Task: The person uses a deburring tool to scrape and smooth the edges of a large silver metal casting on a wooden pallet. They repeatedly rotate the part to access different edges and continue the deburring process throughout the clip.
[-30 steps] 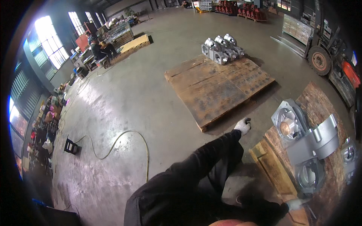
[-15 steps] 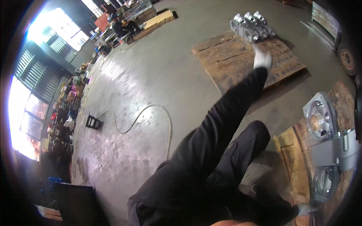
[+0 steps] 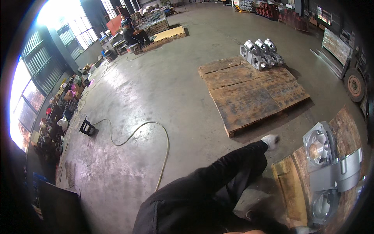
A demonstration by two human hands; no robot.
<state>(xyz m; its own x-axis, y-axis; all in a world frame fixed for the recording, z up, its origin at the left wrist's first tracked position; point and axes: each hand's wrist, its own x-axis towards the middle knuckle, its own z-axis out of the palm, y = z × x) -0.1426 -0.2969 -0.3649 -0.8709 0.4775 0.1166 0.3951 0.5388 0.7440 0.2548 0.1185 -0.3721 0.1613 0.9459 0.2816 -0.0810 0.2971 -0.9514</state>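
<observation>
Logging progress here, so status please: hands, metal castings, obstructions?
Left hand above floor, apparently empty, fingers blurred. Right hand at frame edge, grip unclear. Grey castings on wooden board. Hose on floor, off left, clear of both hands.

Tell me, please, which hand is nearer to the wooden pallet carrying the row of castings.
Left. The left hand is near the wooden pallet, apart from its near edge; the right hand is farther, at the picture's lower edge near the large silver casting.

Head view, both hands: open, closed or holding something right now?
Left hand: gloved, nothing visible in it; blurred, so open or closed cannot be told.
Right hand: partly cut off at the lower edge; state cannot be told.
</observation>
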